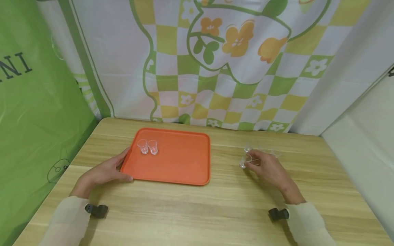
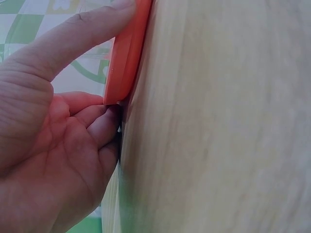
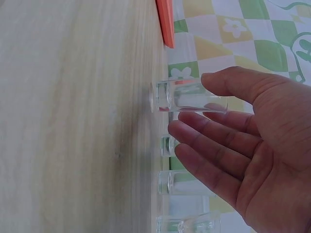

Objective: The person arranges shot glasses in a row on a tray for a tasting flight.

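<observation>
Wood-grain counter [image 1: 191,215], head view: left grip [image 1: 106,173] holds the rectangular orange tray [image 1: 181,159], presumably steadying two small clear glasses [image 1: 153,147] aboard. Left wrist: thumb [image 2: 80,39] and fingers [image 2: 103,127] meet its edge. Right wrist: right grip [image 3: 267,150] pinches an upright clear tumbler [image 3: 187,96] high, likely avoiding further clear tumblers [image 3: 182,183] alongside.

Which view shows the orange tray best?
The head view: nearly the whole orange tray shows, from above. Left wrist shows only an edge beside the left hand; right wrist, just a sliver at the top.

A fabric-draped booth: flowered cloth [image 1: 212,73] hangs behind a wood-grain table [image 1: 191,212].
</observation>
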The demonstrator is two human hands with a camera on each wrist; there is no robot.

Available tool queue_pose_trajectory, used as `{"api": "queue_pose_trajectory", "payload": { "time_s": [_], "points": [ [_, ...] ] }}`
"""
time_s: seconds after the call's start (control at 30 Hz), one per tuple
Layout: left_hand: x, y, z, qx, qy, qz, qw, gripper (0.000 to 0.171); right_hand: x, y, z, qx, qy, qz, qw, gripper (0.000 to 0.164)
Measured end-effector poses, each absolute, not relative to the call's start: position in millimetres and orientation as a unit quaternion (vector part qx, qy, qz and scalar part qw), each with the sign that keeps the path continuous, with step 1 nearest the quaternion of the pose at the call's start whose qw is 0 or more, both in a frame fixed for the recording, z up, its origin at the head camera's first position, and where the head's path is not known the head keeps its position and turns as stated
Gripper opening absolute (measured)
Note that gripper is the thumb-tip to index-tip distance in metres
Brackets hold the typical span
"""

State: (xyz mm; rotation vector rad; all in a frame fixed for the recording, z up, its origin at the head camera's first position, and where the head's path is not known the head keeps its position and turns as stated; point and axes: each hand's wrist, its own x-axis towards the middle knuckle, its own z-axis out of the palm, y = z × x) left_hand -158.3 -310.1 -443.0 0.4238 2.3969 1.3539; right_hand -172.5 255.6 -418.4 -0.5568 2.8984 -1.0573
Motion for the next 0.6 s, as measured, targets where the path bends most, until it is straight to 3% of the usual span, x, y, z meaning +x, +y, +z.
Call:
{"api": "queue_pose_trajectory", "payload": {
  "time_s": [0.6],
  "points": [
    [-156.9,-310.5,-442.3,0.137,0.855,0.467,0.182,0.12,-178.2,236.7,-415.5,-0.197,0.919,-0.341,-0.011,0.038]
  ]
}}
